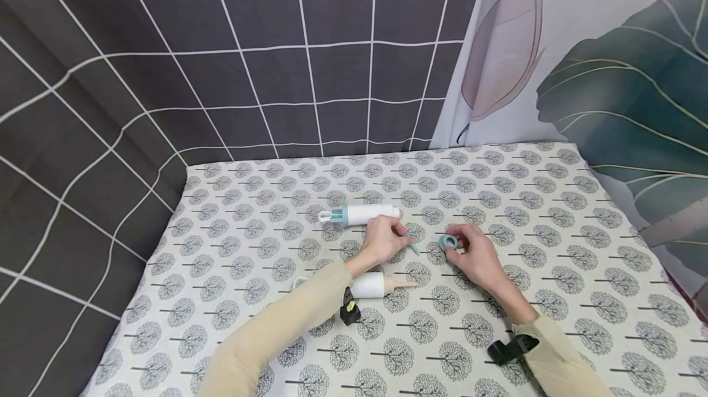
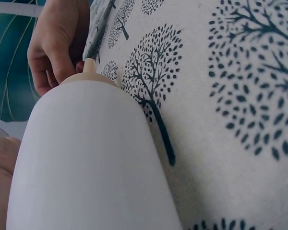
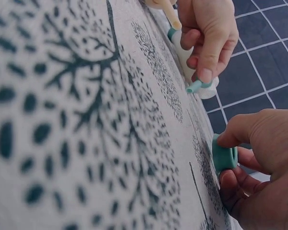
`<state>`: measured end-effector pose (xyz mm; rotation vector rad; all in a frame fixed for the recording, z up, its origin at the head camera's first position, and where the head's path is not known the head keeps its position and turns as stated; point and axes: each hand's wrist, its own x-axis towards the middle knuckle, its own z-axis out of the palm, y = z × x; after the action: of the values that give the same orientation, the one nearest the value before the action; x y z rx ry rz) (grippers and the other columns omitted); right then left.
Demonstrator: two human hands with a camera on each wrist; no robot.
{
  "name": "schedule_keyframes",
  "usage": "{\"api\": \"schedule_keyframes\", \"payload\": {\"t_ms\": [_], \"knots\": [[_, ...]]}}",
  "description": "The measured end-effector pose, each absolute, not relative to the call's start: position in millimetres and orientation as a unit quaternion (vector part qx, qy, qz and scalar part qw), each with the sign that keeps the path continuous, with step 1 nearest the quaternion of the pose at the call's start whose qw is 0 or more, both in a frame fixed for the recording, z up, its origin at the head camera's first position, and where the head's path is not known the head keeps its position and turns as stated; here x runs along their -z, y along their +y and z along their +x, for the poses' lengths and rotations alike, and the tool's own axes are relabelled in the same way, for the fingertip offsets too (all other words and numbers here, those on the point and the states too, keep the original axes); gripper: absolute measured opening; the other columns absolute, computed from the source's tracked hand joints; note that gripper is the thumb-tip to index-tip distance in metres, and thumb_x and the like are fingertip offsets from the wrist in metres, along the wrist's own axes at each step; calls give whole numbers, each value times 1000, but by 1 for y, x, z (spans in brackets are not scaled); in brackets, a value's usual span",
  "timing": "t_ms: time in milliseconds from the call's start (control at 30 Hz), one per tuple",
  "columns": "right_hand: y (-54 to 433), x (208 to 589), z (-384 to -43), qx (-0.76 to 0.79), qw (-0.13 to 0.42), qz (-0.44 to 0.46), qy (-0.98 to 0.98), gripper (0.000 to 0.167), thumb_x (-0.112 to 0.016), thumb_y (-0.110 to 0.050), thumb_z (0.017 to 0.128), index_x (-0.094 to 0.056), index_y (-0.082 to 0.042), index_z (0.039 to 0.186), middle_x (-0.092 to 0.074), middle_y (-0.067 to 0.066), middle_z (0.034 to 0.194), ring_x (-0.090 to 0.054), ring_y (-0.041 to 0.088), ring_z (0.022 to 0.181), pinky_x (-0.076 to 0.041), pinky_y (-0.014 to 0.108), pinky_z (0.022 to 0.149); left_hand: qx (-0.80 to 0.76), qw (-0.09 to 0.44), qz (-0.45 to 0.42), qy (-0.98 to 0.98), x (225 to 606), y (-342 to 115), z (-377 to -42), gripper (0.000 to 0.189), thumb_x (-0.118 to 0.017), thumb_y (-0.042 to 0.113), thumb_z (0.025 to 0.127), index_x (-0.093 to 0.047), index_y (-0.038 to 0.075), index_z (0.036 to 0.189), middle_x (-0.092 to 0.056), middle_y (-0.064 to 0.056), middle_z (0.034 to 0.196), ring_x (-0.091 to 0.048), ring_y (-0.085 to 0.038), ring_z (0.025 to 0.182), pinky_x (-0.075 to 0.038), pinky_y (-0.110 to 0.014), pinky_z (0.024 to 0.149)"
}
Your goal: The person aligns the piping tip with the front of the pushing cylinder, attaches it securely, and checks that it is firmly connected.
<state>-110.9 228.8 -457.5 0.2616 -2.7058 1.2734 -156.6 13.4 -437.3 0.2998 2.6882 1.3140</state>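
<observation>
My left hand (image 1: 383,238) pinches a small teal nozzle (image 3: 196,86) between thumb and fingers, its narrow end poking out toward the right. Opposite it, my right hand (image 1: 474,254) grips a teal screw ring (image 3: 223,153) by its sides, and the ring's round opening shows in the head view. A decorating syringe with a white barrel (image 1: 362,213) and teal plunger end lies just behind my left hand. Nearer me, under my left forearm, lies a second white syringe (image 1: 369,285) with a beige collar and nozzle. The left wrist view is mostly filled by its barrel (image 2: 91,153).
A cloth printed with grey trees (image 1: 265,317) covers the table. A dark curtain with white grid lines (image 1: 265,77) hangs behind and at the left, a leaf-patterned curtain (image 1: 636,90) at the right. Both wrists carry black camera mounts (image 1: 348,308).
</observation>
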Motion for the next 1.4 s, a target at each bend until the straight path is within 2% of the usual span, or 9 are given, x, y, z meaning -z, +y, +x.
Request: {"api": "schedule_keyframes", "payload": {"t_ms": [233, 567, 933, 1133, 1400], "knots": [[228, 457, -108, -437, 76, 94, -892, 37, -73, 9, 76, -62, 7, 111, -58, 16, 96, -53, 23, 80, -45, 22, 65, -446, 74, 81, 888, 438, 9, -154, 11, -84, 10, 79, -73, 10, 79, -67, 8, 71, -57, -6, 63, -47, -18, 65], [222, 450, -100, -470, 39, 71, -879, 40, -74, 6, 80, -58, 8, 116, -60, 17, 100, -57, 24, 84, -51, 18, 69, -470, 73, 65, 877, 433, 4, -151, 11, -84, 10, 79, -74, 11, 77, -67, 8, 70, -58, -6, 60, -47, -18, 58], [215, 441, -98, -509, 10, 63, -859, 39, -73, 6, 82, -57, 7, 118, -62, 17, 101, -59, 25, 86, -53, 20, 71, -494, 68, 50, 865, 427, -3, -145, 10, -83, 11, 80, -74, 8, 81, -69, 5, 73, -60, -7, 61, -50, -19, 58], [210, 433, -96, -544, -11, 51, -838, 39, -73, 3, 84, -56, 6, 119, -62, 17, 102, -59, 24, 87, -54, 21, 70, -502, 53, 52, 862, 423, -5, -142, 11, -83, 12, 81, -74, 7, 81, -69, 3, 73, -59, -7, 58, -48, -20, 55], [202, 429, -93, -590, -19, 57, -805, 39, -70, 7, 85, -53, 10, 119, -61, 21, 106, -60, 26, 92, -55, 21, 76, -518, 35, 53, 853, 420, -8, -136, 9, -81, 9, 82, -73, 6, 82, -67, 3, 71, -58, -8, 57, -48, -21, 53]]}}
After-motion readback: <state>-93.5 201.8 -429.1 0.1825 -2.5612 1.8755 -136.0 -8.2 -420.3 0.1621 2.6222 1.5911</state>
